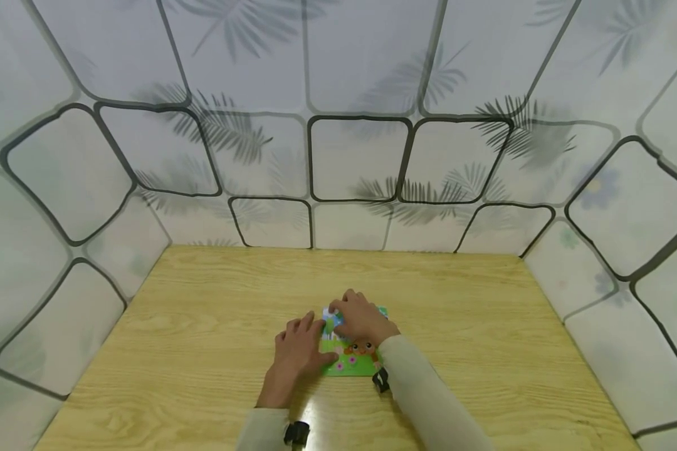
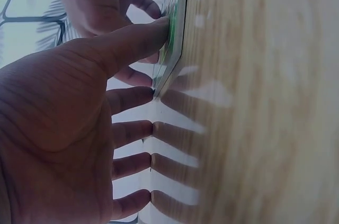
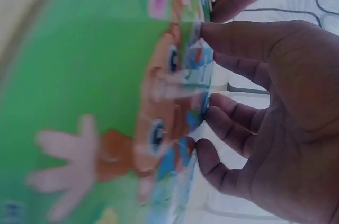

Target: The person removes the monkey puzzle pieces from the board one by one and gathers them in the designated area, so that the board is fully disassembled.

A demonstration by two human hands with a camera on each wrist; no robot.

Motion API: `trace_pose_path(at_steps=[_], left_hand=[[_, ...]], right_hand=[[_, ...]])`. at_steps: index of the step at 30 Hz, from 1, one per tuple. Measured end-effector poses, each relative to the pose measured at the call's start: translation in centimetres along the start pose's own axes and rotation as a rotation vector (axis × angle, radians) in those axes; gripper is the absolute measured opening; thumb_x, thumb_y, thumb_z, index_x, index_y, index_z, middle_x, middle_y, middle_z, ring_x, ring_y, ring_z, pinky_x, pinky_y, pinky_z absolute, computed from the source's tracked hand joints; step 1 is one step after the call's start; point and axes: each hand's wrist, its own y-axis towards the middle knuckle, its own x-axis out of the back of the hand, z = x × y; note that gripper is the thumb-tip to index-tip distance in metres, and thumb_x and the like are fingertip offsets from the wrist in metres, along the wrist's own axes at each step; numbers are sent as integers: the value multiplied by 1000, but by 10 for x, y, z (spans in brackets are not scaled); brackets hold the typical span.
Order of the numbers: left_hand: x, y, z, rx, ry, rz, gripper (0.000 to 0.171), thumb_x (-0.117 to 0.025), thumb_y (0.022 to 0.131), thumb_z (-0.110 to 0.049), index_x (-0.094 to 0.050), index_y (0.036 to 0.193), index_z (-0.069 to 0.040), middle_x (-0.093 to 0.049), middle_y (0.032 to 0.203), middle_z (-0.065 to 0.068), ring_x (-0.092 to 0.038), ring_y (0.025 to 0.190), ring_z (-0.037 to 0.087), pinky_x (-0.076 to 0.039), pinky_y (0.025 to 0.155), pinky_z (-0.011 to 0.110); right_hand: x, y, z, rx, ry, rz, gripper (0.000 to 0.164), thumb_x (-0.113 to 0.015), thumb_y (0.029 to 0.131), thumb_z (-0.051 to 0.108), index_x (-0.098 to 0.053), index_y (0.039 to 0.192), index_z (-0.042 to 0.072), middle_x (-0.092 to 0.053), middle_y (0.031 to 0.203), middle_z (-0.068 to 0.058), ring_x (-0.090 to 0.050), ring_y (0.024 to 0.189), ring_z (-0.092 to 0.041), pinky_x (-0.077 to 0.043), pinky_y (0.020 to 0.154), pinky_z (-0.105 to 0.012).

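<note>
Enclosed by pale walls (image 1: 355, 160) patterned with rounded outlines and feathery leaves, works at a yellow wood-grain tabletop (image 1: 214, 326), reaching over a glossy cartoon picture board (image 1: 344, 359) laid flat near its middle. Spreads the left hand (image 1: 299, 351) wide along the board's left edge, with thumb (image 2: 132, 44) on the top face and fingertips (image 2: 144, 198) down on the wood, probably to steady it. Arches the right hand (image 1: 363, 321) over the far part, with bent thumb and fingers touching the print; impossible to say about any piece pinched there. Smooth on the board, with pink flowers (image 1: 340, 366) and a round-eyed figure (image 1: 362, 351) on green; shiny on the wood.
</note>
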Motion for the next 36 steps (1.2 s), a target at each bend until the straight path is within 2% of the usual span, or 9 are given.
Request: trace_pose_path(at_steps=[9,19,23,28,33,36], left_hand=[[4,-1,-3,-4,-3,-2,74,-73,79,-52,-50,139,-16,-37,153,13,-38,135,42,-37,98,66],[11,0,-8,8,41,8,74,-75,77,-51,-53,137,-15,-41,151,12,-41,132,41,-42,94,65],[10,1,-10,4,47,14,74,-74,78,-52,-52,138,-15,-41,151,12,-41,133,41,-42,94,64],[9,1,-10,5,54,23,75,-75,77,-52,-51,138,-15,-40,152,12,-40,134,41,-42,95,65],[10,2,-10,10,62,29,76,-75,77,-52,-51,138,-15,-40,151,11,-41,133,41,-43,93,65],[9,2,-8,12,58,30,76,-75,77,-53,-50,139,-15,-40,152,11,-40,133,41,-42,93,65]], right_hand=[[13,7,6,7,-60,100,43,-77,83,27,-61,124,26,-50,124,-8,-51,111,-27,-52,86,-44],[14,18,5,-8,-85,174,47,-79,82,27,-57,123,27,-50,121,-5,-51,111,-25,-51,89,-43],[14,19,4,-3,-55,173,45,-79,81,22,-56,120,24,-51,121,-4,-51,112,-25,-51,90,-43],[13,16,2,-16,15,159,53,-81,79,20,-57,126,21,-52,126,-4,-50,119,-26,-48,96,-43],[8,15,-4,11,54,106,53,-80,80,21,-59,129,19,-52,127,-7,-51,117,-25,-47,99,-42],[6,12,-8,38,85,59,51,-80,80,23,-60,127,21,-54,122,-7,-54,111,-24,-48,96,-43]])
